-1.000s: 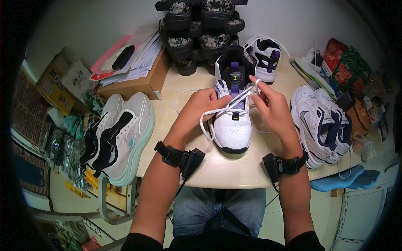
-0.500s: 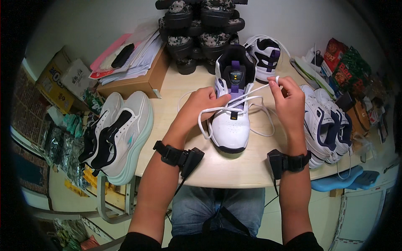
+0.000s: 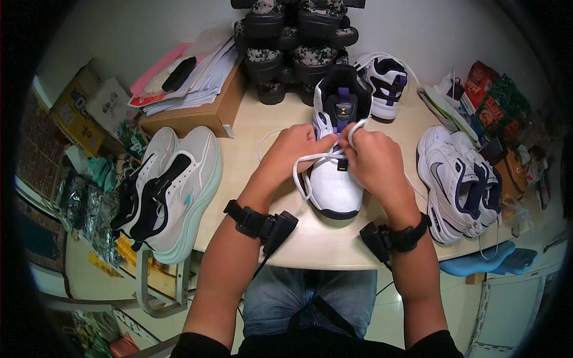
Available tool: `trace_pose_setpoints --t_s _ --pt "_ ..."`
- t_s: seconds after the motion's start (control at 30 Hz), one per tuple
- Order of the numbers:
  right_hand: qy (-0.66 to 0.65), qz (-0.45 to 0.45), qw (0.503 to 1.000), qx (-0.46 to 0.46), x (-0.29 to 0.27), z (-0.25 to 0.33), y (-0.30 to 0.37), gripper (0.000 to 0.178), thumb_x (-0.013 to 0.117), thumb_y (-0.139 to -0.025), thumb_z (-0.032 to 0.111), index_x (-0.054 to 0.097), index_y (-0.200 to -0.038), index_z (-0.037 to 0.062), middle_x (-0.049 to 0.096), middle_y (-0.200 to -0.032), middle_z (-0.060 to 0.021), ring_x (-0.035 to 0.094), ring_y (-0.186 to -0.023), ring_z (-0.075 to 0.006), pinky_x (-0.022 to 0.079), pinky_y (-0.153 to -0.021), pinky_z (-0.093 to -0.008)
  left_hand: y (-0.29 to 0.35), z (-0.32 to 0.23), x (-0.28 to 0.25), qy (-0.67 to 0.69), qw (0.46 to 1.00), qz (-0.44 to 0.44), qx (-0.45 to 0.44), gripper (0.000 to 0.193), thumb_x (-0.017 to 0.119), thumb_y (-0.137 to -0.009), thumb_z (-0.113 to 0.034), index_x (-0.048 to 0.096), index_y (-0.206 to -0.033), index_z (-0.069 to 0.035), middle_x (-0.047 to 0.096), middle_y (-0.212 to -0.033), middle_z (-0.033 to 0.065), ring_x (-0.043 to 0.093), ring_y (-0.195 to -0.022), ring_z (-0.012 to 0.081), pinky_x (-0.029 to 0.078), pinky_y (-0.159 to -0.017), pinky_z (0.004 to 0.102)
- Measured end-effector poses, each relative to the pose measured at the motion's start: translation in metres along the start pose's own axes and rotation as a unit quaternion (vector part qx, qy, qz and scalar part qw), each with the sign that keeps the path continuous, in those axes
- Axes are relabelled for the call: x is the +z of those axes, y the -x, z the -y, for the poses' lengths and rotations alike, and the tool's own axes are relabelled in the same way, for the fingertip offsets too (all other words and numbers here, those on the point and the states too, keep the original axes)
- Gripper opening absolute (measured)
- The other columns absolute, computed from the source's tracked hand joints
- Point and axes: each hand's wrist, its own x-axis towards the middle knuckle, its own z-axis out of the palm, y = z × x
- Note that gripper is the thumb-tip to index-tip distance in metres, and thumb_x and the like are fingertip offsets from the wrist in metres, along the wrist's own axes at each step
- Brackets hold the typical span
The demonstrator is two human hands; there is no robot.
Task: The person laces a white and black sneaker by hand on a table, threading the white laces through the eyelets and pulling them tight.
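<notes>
A white sneaker [image 3: 334,191] with a black sole edge and purple-grey tongue [image 3: 343,113] stands on the table, toe toward me. My left hand [image 3: 292,152] is closed at its left side, thumb across the lacing and the other fingers partly hidden. A white shoelace [image 3: 303,190] hangs in a loose loop below this hand. My right hand [image 3: 376,156] pinches the shoelace over the right side of the lacing, its fingertips close to my left thumb. Part of the lacing is hidden behind the right hand.
A matching sneaker [image 3: 385,89] stands behind. Grey running shoes [image 3: 190,191] sit left, white-and-navy sneakers [image 3: 447,185] right. Camouflage shoes [image 3: 265,59] are stacked at the back, beside a cardboard box [image 3: 224,107] topped with papers. Bags and papers lie at the far right.
My right hand has come left and down with the lace, from right of the sneaker to over its lacing. My left hand stays at the sneaker; the whole view has shifted slightly.
</notes>
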Motion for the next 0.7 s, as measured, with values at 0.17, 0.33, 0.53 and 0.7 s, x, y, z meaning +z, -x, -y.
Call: trace_pose_setpoints --t_s 0.17,0.33,0.53,0.7 --pt "-0.220 -0.360 0.897 0.132 -0.026 -0.024 -0.009 0.017 0.051 -0.097 0.019 0.057 -0.096 0.0030 0.058 -0.067 -0.0084 0.052 -0.056 -0.0151 0.040 -0.052 -0.0322 0.006 -0.011 -0.010 0.037 0.997 0.037 -0.055 0.049 0.066 -0.086 -0.043 0.049 -0.062 -0.004 0.046 -0.056 -0.0012 0.040 -0.054 0.0080 0.034 -0.047 0.0290" --pt "-0.323 -0.352 0.871 0.115 -0.027 -0.046 -0.003 0.019 0.058 -0.092 0.009 0.055 -0.109 0.0012 0.055 -0.070 0.0011 0.042 -0.059 -0.0066 0.035 -0.053 -0.0243 0.001 -0.005 -0.003 0.030 0.999 0.021 -0.009 0.048 0.066 -0.086 -0.043 0.050 -0.062 -0.005 0.045 -0.056 -0.0019 0.040 -0.053 0.0072 0.034 -0.047 0.0270" --pt "-0.080 -0.001 0.997 -0.006 -0.002 -0.005 -0.003 0.018 0.064 -0.085 0.021 0.067 -0.097 0.0079 0.065 -0.073 -0.0137 0.064 -0.067 -0.0291 0.049 -0.063 -0.0392 -0.001 0.005 -0.006 0.041 0.999 0.021 0.000 0.048 0.067 -0.084 -0.045 0.053 -0.063 -0.003 0.046 -0.057 -0.0009 0.042 -0.056 0.0087 0.036 -0.049 0.0285" --pt "-0.167 -0.051 0.984 0.036 -0.002 -0.010 -0.003 0.017 0.065 -0.086 0.020 0.068 -0.095 0.0066 0.066 -0.076 -0.0136 0.064 -0.069 -0.0231 0.049 -0.065 -0.0347 -0.001 0.001 -0.007 0.037 0.999 0.019 -0.009 0.049 0.067 -0.083 -0.045 0.053 -0.063 -0.003 0.046 -0.056 0.0014 0.042 -0.056 0.0108 0.037 -0.051 0.0310"
